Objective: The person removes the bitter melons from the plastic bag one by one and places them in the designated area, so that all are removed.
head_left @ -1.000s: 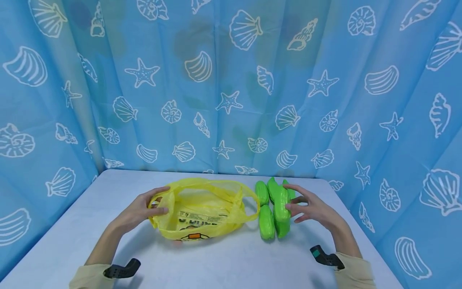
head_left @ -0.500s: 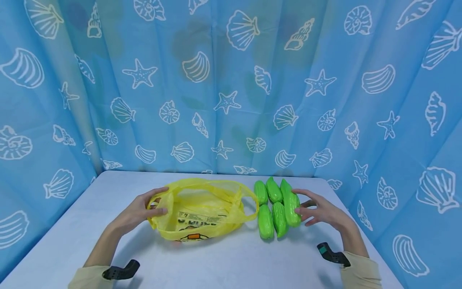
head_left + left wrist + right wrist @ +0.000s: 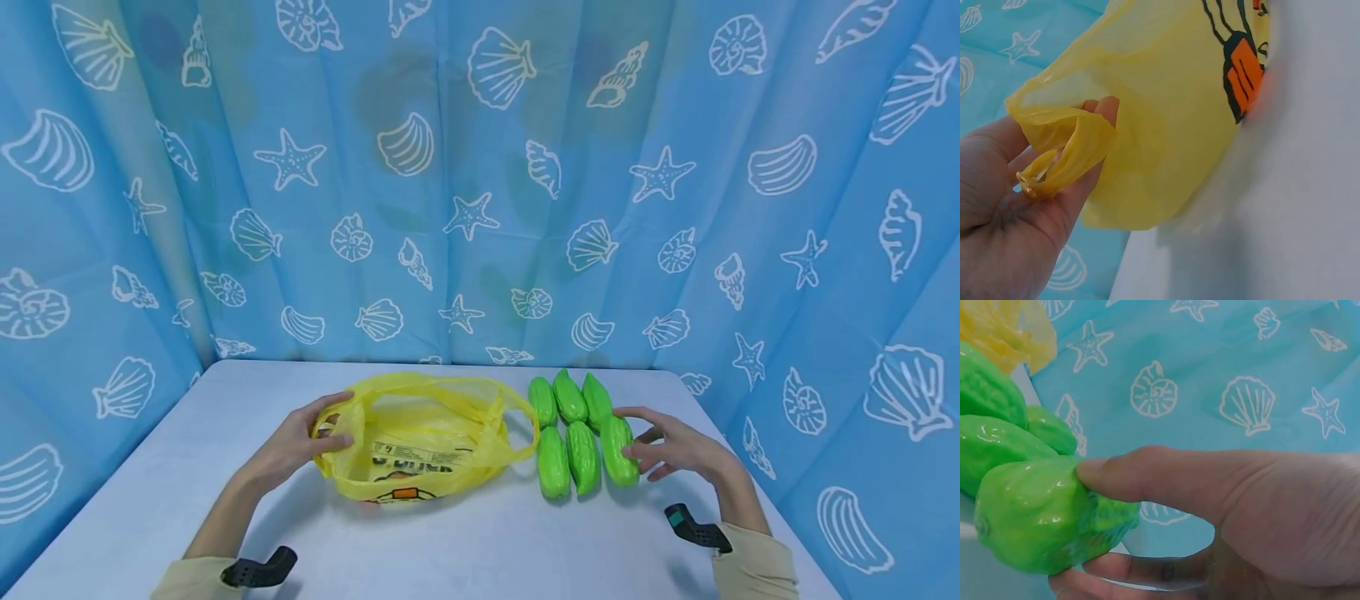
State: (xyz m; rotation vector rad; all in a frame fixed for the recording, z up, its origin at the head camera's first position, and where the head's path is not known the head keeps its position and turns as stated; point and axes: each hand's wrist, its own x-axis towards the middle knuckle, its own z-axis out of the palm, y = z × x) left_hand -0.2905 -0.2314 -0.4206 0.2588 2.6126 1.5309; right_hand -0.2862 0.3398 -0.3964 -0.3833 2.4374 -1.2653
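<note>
A yellow plastic bag lies with its mouth spread open on the table. My left hand holds its left side; in the left wrist view, the bag's handle is bunched between thumb and fingers. At the right, glossy green bitter melons lie in two rows. My right hand grips the front right bitter melon. In the right wrist view, the thumb presses on this melon from above and fingers reach under it. A neighbouring bitter melon lies just left of it.
The white table carries the bag and melons. A blue curtain with white shell prints stands behind and on both sides. The bag's right handle reaches close to the leftmost melons.
My right hand has moved right and toward the front edge, setting melons into two rows; the one it grips now lies at the front right. The left hand keeps holding the bag.
</note>
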